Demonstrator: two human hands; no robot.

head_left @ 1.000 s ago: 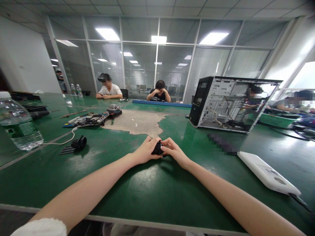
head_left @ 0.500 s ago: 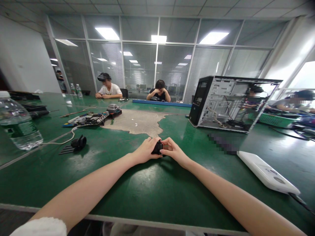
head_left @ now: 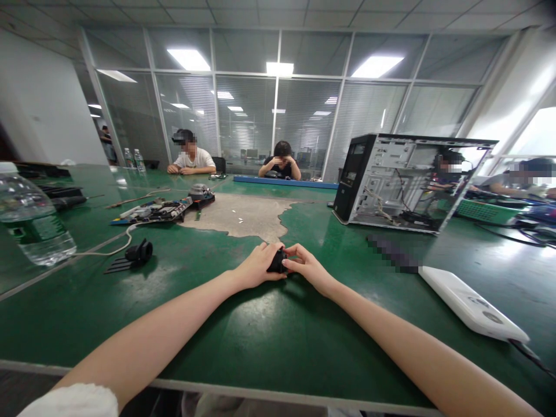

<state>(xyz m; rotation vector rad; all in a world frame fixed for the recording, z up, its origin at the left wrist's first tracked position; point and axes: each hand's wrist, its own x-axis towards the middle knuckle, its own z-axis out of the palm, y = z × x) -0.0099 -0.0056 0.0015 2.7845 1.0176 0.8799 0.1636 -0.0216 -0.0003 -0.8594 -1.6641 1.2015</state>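
Office-like workshop: glass partition (head_left: 247, 119), open computer case (head_left: 351, 185), circuit board (head_left: 154, 212).

A small black object (head_left: 277, 262), dark all over and compact enough for the hands to cover much of it, sits between the left hand (head_left: 259, 266) and the right hand (head_left: 305, 267). The left hand wraps its far and near sides; right fingertips meet its right edge. Its visible face looks blocky, with finer detail too small to tell. It is over the bench (head_left: 256, 347); whether it touches the surface is hidden.
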